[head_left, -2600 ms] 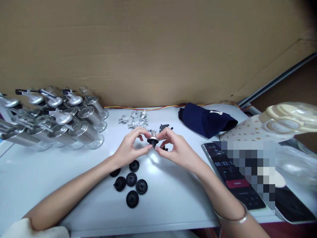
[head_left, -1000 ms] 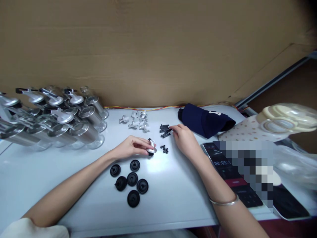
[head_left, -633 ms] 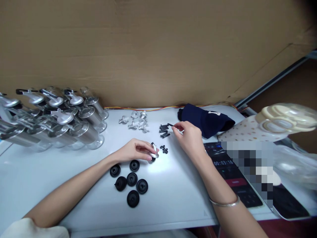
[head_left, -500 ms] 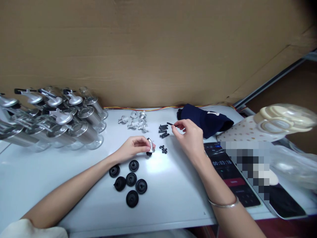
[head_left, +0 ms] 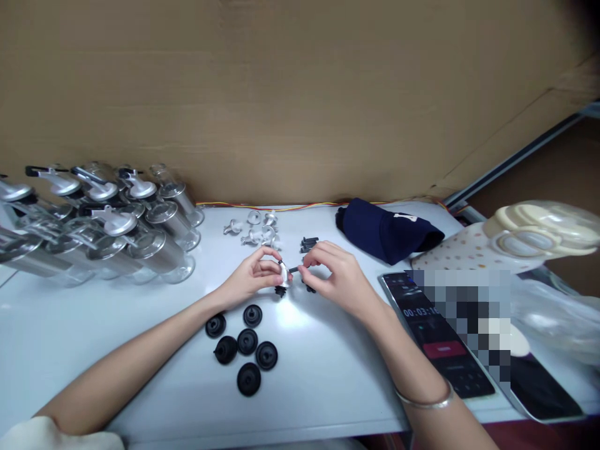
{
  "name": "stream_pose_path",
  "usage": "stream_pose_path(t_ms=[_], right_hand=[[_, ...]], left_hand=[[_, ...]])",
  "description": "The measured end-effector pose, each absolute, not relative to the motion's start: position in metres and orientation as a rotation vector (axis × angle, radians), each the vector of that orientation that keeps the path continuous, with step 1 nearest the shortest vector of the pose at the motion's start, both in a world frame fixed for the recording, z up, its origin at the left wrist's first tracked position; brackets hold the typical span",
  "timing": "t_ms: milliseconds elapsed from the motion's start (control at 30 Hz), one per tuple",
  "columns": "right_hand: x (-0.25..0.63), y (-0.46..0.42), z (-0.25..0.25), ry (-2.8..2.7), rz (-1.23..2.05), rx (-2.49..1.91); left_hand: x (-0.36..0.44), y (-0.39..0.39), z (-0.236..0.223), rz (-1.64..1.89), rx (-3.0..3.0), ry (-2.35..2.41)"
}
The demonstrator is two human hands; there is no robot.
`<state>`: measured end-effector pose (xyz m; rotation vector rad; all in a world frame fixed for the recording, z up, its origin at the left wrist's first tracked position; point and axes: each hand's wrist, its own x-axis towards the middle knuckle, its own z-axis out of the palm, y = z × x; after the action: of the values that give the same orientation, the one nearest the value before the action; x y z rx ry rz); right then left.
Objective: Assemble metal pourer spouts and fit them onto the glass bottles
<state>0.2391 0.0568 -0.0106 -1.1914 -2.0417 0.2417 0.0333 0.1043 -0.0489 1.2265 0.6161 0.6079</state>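
Note:
My left hand [head_left: 255, 275] is closed on a silver bottle pourer [head_left: 284, 275] with a black ribbed base, held just above the table. My right hand [head_left: 332, 272] pinches a thin black stick-like piece [head_left: 294, 270], its tip close to or touching the pourer's side; which of the two I cannot tell. Behind the right fingers lie several more black sticks [head_left: 309, 242]. Small black rings [head_left: 309, 287] are mostly hidden by that hand. Beyond my left hand sit several silver pourer tops [head_left: 253, 235]. Several round black stoppers [head_left: 247, 342] lie nearer to me.
Glass bottles with metal sleeves [head_left: 159, 250], some with pourers, crowd the left. On the right are a dark blue cap [head_left: 389, 231], a phone with a timer [head_left: 435, 337], another dark phone [head_left: 544, 384] and a dotted cream bottle [head_left: 459, 247]. A cardboard wall [head_left: 300, 106] stands behind.
My right hand has moved left and toward me, bringing the black stick to the pourer. My left hand keeps its hold, with the pourer turned slightly.

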Motion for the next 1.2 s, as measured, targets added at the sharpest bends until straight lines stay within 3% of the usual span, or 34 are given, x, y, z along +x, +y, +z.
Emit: stream_pose_path(t_ms=[367, 1200], right_hand=[[0.232, 0.056, -0.017, -1.904, 0.543, -1.162], [0.22, 0.054, -0.015, -1.648, 0.767, -1.207]], left_hand=[[0.033, 0.104, -0.044, 0.552, 1.227, 0.657], [0.034, 0.102, -0.042, 0.605, 1.194, 0.706]])
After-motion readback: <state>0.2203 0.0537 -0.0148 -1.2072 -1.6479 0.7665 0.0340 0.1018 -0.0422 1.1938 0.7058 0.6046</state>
